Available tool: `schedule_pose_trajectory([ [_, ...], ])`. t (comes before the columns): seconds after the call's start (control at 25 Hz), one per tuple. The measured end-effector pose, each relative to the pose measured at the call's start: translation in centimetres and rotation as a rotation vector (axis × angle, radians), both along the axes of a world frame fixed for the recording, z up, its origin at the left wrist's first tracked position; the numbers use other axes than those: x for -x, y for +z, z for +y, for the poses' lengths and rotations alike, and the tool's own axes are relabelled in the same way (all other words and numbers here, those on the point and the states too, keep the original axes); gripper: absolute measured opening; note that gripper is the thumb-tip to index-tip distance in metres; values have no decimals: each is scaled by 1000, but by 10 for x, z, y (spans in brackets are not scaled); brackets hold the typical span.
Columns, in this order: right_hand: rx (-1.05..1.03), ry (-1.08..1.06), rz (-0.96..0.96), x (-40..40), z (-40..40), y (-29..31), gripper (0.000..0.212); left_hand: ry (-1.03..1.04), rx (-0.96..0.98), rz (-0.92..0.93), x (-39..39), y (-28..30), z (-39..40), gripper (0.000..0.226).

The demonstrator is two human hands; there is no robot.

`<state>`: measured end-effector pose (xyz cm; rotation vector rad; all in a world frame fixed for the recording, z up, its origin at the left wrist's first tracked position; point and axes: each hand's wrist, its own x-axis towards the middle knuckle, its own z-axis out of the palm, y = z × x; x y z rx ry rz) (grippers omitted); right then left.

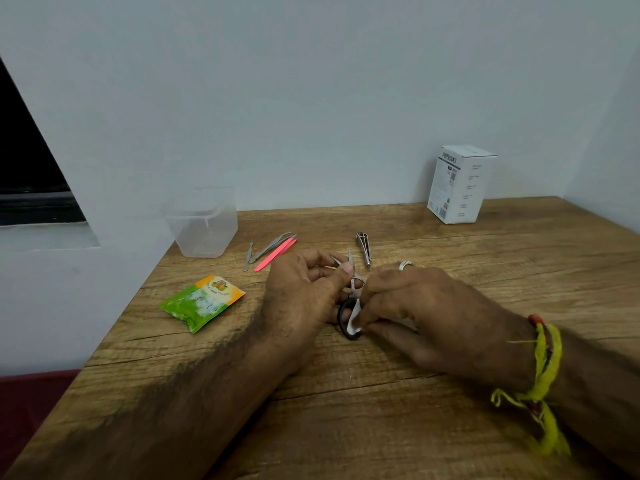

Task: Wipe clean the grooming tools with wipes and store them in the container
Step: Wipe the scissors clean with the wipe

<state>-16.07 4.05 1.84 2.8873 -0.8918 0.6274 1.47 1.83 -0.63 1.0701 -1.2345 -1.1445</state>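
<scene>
Your left hand (304,292) pinches the small scissors (349,306) near the blades, low over the tabletop (450,265), while your right hand (426,313) presses a white wipe (355,318) against their black handle. The clear container (204,225) stands far left. The white box (460,183) and green sachet (201,301) carry print too blurred to read.

Near table (346,427) lies bare. The far-left container (204,226) seems reachable over the tweezers (275,249); wipe packet (201,301) sits left, white box (460,185) far right, nail clipper (363,247) between.
</scene>
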Motion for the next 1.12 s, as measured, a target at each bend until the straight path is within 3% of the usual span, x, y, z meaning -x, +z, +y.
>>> schedule_pose_trajectory([
  [0.48,27,-50,-135,-3,-4,-8,10,-18,-21,40,2,4,2,2],
  [1.0,58,-120,-130,-6,-2,-8,13,-8,-33,25,2,3,4,5],
  [1.12,82,-239,-312,10,-9,7,7,0,-17,-3,3,4,5,5],
])
